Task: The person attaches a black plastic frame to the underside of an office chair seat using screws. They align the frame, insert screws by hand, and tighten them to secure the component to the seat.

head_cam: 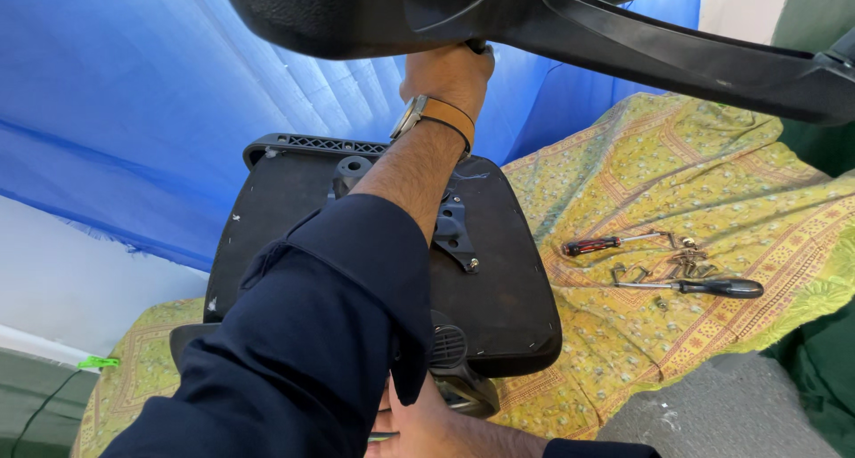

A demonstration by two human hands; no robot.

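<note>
While a blue plastic sheet point(134, 111) is hanging across the upper left of the frame, a black chair backrest frame point(623, 40) is stretching along the top edge, and the left hand point(450, 73), wearing a wristwatch on a tan strap point(436, 115), is reaching up to it at top centre with its fingers curling closed around the frame's lower edge. Below it, an upturned black chair seat point(499, 280) is lying in the middle of the frame on a yellow patterned cloth point(712, 173), its underside showing a black metal bracket point(454, 231). The right hand point(427, 427) is sitting at the bottom centre, touching the seat's black mechanism point(463, 387); whether its fingers are gripping, I cannot tell. At centre right, a red-and-black-handled screwdriver point(601, 243), a black-handled screwdriver point(712, 287) and a cluster of loose screws and bolts point(690, 262) are lying on the cloth.
</note>
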